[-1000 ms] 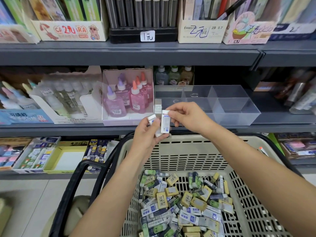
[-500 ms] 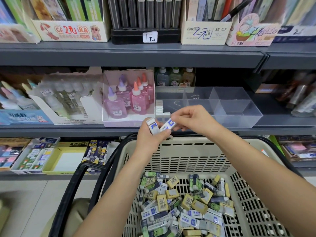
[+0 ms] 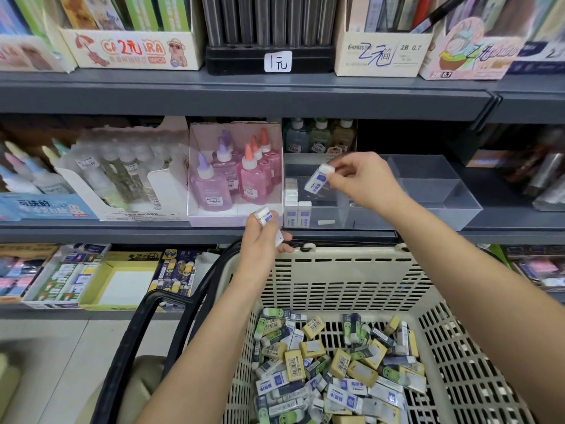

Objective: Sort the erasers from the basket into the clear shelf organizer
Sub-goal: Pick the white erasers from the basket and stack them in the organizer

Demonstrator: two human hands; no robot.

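My right hand [image 3: 363, 182] pinches a white eraser with a blue sleeve [image 3: 316, 180] by its top end, tilted over the left compartment of the clear shelf organizer [image 3: 428, 191]. Several white erasers [image 3: 297, 211] stand in a row against that compartment's left wall, and one small white piece lies on its floor. My left hand [image 3: 264, 237] holds two more white-and-blue erasers [image 3: 264, 216] just above the basket's far rim. The beige plastic basket [image 3: 336, 280] below holds a heap of yellow, green and blue-white erasers [image 3: 333, 362].
Pink and purple glue bottles [image 3: 235, 179] stand in a box left of the organizer. The grey upper shelf [image 3: 244, 93] hangs above. The basket's black handle [image 3: 146, 332] hangs at its left. Boxes of stationery [image 3: 91, 276] fill the lower shelf.
My right hand took one eraser away from my left hand and carried it up and right over the organizer's left compartment. My left hand sank slightly toward the basket rim.
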